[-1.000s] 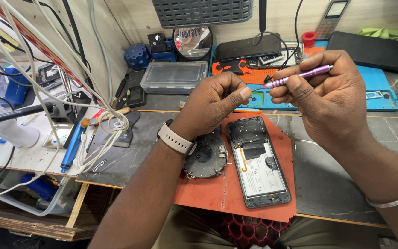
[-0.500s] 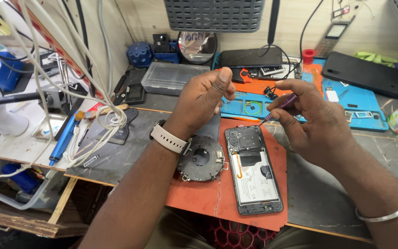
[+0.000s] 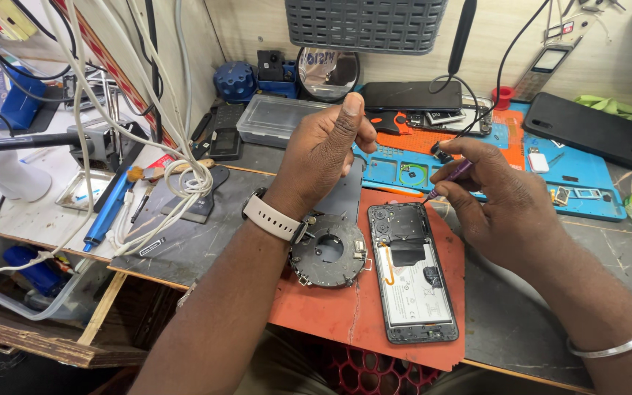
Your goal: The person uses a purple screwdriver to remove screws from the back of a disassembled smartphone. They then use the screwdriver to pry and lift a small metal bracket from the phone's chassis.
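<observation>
- Right hand [image 3: 502, 201] is clamped on a purple screwdriver [image 3: 449, 176]; its tip is near the top edge of an opened phone [image 3: 411, 271] on an orange mat [image 3: 330, 314].
- Left hand [image 3: 323, 150] hovers loosely curled, thumb up, holding nothing visible; a round black part [image 3: 328, 250] lies below its wrist.

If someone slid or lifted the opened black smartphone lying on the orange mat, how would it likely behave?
The opened black smartphone lies flat on the orange mat, so it probably slides rather than rolls or tips. Its back is off, with battery and boards exposed, so it is likely fragile and best gripped by the edges. It looks thin and rigid, probably light.
</observation>
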